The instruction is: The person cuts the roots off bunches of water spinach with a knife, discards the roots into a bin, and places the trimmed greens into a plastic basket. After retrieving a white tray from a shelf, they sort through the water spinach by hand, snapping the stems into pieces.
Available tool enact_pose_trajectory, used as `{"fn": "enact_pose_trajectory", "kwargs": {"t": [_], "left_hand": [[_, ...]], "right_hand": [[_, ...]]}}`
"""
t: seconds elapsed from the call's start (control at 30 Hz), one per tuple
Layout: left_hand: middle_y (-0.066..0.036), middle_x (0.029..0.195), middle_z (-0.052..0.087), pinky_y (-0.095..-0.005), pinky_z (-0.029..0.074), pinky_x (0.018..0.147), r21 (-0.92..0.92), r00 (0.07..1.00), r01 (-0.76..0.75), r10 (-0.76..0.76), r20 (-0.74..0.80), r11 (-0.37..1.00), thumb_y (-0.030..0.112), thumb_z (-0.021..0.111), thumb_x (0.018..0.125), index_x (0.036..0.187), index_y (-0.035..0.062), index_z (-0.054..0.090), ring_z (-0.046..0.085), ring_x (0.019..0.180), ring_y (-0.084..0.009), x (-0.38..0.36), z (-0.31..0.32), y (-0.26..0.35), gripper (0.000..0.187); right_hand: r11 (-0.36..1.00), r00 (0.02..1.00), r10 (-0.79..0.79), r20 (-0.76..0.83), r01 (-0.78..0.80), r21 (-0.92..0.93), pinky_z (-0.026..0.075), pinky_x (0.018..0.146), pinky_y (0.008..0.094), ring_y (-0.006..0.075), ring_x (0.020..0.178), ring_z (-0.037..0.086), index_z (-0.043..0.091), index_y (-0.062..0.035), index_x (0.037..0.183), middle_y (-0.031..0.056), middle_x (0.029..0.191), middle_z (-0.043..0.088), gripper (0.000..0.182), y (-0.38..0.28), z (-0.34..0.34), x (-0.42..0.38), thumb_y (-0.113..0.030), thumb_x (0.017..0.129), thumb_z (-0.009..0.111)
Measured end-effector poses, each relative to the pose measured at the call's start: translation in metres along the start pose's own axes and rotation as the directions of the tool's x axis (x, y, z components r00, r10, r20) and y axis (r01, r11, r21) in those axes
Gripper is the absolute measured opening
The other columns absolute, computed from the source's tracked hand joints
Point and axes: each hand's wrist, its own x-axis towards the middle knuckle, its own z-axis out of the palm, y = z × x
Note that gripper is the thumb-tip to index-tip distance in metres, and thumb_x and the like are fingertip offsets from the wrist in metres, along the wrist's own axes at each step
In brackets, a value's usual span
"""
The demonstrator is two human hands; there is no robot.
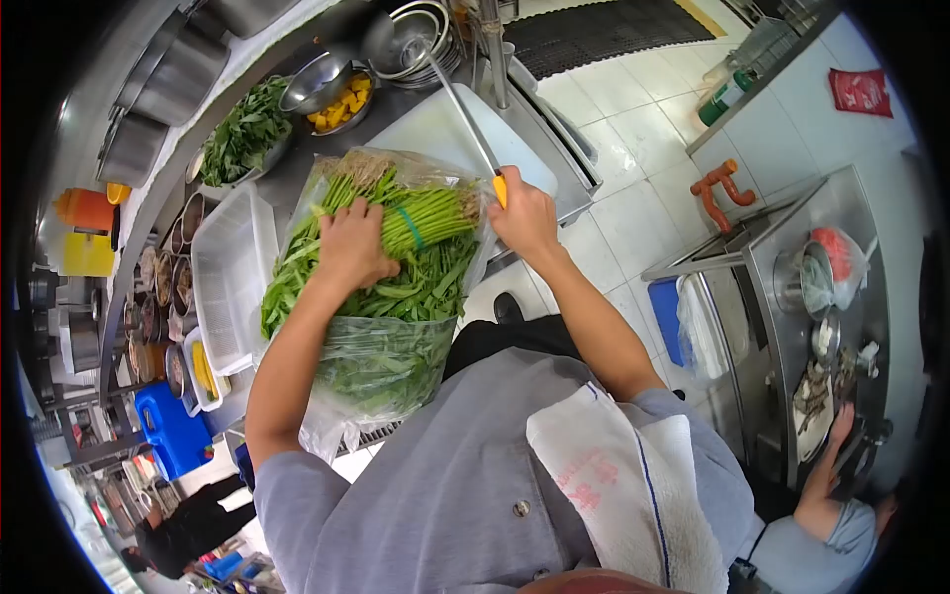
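Note:
A large bunch of leafy greens [366,280] lies in a torn clear plastic bag [381,342], its light green stems bound by a green band [410,227]. My left hand [354,247] rests on the stems and leaves with its fingers spread. To the right of the bunch, my right hand [522,211] is wrapped round the yellow handle of a long knife [468,124]. The blade points up and away, over a white cutting board [515,158]. The stem ends face toward the knife side.
Left of the bag stands a white plastic basket [230,282]. Beyond are a bowl of leaves [247,134], a bowl of orange pieces [346,107] and stacked metal strainers [416,45]. A co-worker [826,535] is at the metal counter [782,257] at lower right; another person [183,530] stands lower left.

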Motion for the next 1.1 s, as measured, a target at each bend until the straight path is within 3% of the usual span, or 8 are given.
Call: {"fn": "enact_pose_trajectory", "kwargs": {"t": [0.13,0.2,0.3,0.43,0.53,0.63,0.87,1.1], "left_hand": [[-0.014,0.119,0.054,-0.0474,0.039,0.094,-0.119,0.999,0.045,-0.046,-0.008,0.992,0.027,0.086,0.052,0.123,0.0031,0.055,0.054,0.113,-0.0341,-0.022,-0.024,-0.016,0.081],[-0.013,0.119,0.054,-0.0473,0.039,0.093,-0.134,0.997,0.072,-0.075,-0.019,0.988,0.024,0.085,0.051,0.123,0.0035,0.056,0.055,0.112,-0.0331,-0.029,-0.028,-0.021,0.08],[-0.012,0.118,0.054,-0.0477,0.039,0.094,-0.187,0.99,0.116,-0.128,-0.054,0.976,0.021,0.084,0.05,0.124,0.0047,0.056,0.055,0.11,-0.0338,-0.037,-0.032,-0.027,0.081],[-0.014,0.114,0.055,-0.0473,0.04,0.095,-0.227,0.987,0.107,-0.131,-0.091,0.968,0.017,0.081,0.048,0.123,0.0029,0.056,0.055,0.107,-0.0357,-0.037,-0.041,-0.013,0.08],[-0.014,0.11,0.056,-0.0449,0.041,0.094,-0.229,0.984,0.115,-0.143,-0.108,0.967,0.012,0.077,0.049,0.119,0.0,0.058,0.055,0.106,-0.036,-0.036,-0.048,-0.007,0.073],[-0.016,0.111,0.056,-0.0421,0.043,0.095,-0.37,0.978,0.164,-0.201,-0.062,0.914,0.007,0.074,0.05,0.119,-0.0016,0.058,0.054,0.108,-0.0381,-0.042,-0.054,-0.017,0.072],[-0.019,0.111,0.056,-0.0344,0.044,0.092,-0.472,0.978,0.135,-0.192,-0.075,0.871,0.006,0.069,0.052,0.115,-0.0036,0.059,0.054,0.104,-0.0385,-0.038,-0.081,-0.021,0.065],[-0.017,0.103,0.057,-0.0306,0.044,0.087,-0.465,0.985,0.029,-0.106,-0.139,0.885,0.009,0.068,0.055,0.112,-0.0052,0.057,0.057,0.094,-0.0341,0.021,-0.091,0.022,0.06]], "right_hand": [[0.993,0.998,0.018,0.053,-0.024,0.116,0.051,0.066,0.0485,0.044,0.073,0.064,0.054,-0.0028,0.111,0.0247,0.078,0.065,0.04,0.015,-0.011,0.009,-0.013,0.075,0.066],[0.951,0.994,-0.038,0.101,0.005,0.308,0.05,0.065,0.0472,0.0453,0.073,0.063,0.054,-0.0016,0.113,0.0248,0.078,0.064,0.04,0.034,-0.007,0.008,-0.013,0.076,0.065],[0.901,0.977,-0.045,0.209,-0.051,0.431,0.049,0.065,0.0461,0.046,0.075,0.062,0.054,-0.0022,0.115,0.0246,0.078,0.063,0.041,0.051,-0.006,0.011,-0.013,0.077,0.064],[0.917,0.94,-0.066,0.334,-0.075,0.392,0.048,0.067,0.052,0.0457,0.077,0.062,0.053,-0.0069,0.114,0.0228,0.077,0.065,0.041,0.07,0.004,0.012,-0.019,0.077,0.065],[0.915,0.908,-0.249,0.337,0.107,0.389,0.048,0.07,0.0537,0.0457,0.078,0.062,0.052,-0.0072,0.113,0.0224,0.078,0.065,0.038,0.074,0.006,0.018,-0.017,0.079,0.064],[0.918,0.894,-0.245,0.376,0.09,0.386,0.048,0.069,0.054,0.0453,0.077,0.063,0.052,-0.0068,0.112,0.0222,0.078,0.065,0.037,0.07,0.001,0.021,-0.017,0.078,0.064],[0.919,0.875,-0.251,0.414,0.082,0.385,0.048,0.066,0.0543,0.0447,0.071,0.063,0.052,-0.0052,0.105,0.0213,0.073,0.064,0.031,0.079,0.009,0.022,-0.021,0.081,0.066],[0.915,0.855,-0.23,0.464,0.028,0.402,0.048,0.065,0.0505,0.0425,0.073,0.064,0.056,-0.0061,0.108,0.0223,0.079,0.066,0.039,0.107,-0.035,0.018,-0.034,0.085,0.069]]}}
